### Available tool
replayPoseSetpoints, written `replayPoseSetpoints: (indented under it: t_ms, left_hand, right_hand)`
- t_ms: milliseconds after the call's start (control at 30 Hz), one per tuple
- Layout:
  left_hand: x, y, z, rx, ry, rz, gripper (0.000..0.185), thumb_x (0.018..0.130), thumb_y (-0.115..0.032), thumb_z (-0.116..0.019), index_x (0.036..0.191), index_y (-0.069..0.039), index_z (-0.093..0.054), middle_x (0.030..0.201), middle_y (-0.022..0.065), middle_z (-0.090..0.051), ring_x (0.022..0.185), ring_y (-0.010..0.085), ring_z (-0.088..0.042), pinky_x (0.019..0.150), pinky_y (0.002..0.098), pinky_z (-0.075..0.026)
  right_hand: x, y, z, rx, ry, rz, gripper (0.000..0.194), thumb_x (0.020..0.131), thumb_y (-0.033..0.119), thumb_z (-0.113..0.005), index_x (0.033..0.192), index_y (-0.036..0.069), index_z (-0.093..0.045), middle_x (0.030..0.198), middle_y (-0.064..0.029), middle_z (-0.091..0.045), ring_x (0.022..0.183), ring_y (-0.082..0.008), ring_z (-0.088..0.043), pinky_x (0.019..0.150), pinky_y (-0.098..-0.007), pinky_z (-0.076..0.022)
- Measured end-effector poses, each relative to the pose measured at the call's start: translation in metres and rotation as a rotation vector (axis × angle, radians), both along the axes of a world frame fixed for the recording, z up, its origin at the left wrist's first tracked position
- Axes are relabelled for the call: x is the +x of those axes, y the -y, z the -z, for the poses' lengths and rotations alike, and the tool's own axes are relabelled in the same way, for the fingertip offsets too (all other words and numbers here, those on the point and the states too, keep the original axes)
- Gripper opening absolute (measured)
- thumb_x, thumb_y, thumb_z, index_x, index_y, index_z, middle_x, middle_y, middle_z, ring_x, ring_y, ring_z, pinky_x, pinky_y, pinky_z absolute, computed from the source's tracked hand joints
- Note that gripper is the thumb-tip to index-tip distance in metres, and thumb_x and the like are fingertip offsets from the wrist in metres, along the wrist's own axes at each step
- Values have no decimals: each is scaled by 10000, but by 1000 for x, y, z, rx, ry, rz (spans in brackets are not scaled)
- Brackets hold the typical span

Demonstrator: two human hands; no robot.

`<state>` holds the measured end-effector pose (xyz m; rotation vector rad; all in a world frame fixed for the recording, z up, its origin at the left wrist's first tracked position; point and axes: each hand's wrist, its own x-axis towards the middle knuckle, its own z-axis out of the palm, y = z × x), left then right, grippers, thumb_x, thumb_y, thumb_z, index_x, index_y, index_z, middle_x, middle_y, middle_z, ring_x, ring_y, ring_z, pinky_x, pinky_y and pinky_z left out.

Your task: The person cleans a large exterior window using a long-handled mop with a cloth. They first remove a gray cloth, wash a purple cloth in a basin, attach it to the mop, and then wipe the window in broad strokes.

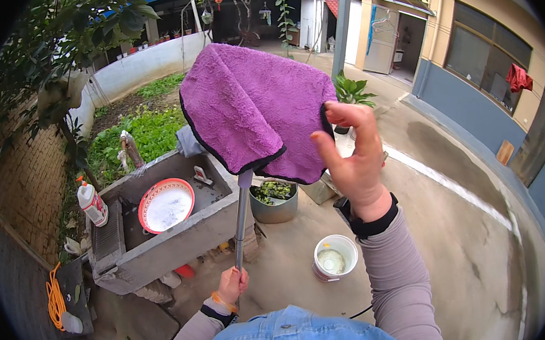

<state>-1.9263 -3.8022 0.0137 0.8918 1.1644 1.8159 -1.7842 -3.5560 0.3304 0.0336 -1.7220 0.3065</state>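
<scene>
My left hand (231, 286) is closed around a metal pole (241, 226) that stands nearly upright before me. A purple microfiber cloth (259, 105) with black edging drapes over the pole's upper end and hides whatever is beneath. Below the cloth shows a short pale purple collar (245, 179) on the pole. My right hand (353, 150) is raised at the cloth's right edge, thumb and forefinger apart. Its fingertips overlap the black edging, and I cannot tell whether they press on it.
To the left stands a concrete sink (166, 246) holding a red-rimmed basin (166, 206) of suds. A white bottle (92, 204) is on its ledge. A white bucket (335, 258) with water, a planter (273, 209) and an orange hose (56, 299) lie around me.
</scene>
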Motion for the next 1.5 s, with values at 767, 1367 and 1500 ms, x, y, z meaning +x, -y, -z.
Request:
replayPoseSetpoints:
  t_ms: [767, 1367, 1500]
  left_hand:
    - [120, -181, -6, 1, 7, 51, 529, 968, -555, -407, 674, -116, -419, 520, -39, -375, 429, 64, -363, 393, 230, -267]
    - [208, -410, 24, -281, -64, -463, 408, 932, -224, -588, 631, -154, -321, 446, -52, -270, 328, 68, -248, 317, 250, -187]
    - [212, -479, 42, -320, -106, -464, 420, 916, -153, -590, 606, -162, -307, 480, -61, -340, 350, 36, -290, 331, 232, -192]
  right_hand:
    - [173, -9, 138, 78, 676, -84, 405, 811, 162, -658, 1210, 175, -589, 1233, -136, -533, 1014, -273, -577, 883, -408, -443]
    - [515, -319, 360, -1544, 633, -71, 371, 933, 256, -592, 1268, 99, -567, 972, -81, -667, 898, -143, -632, 806, -299, -497]
    - [593, -377, 425, -1716, 844, 328, 464, 890, 312, -638, 1284, 82, -552, 962, -75, -664, 839, -138, -633, 773, -287, -499]
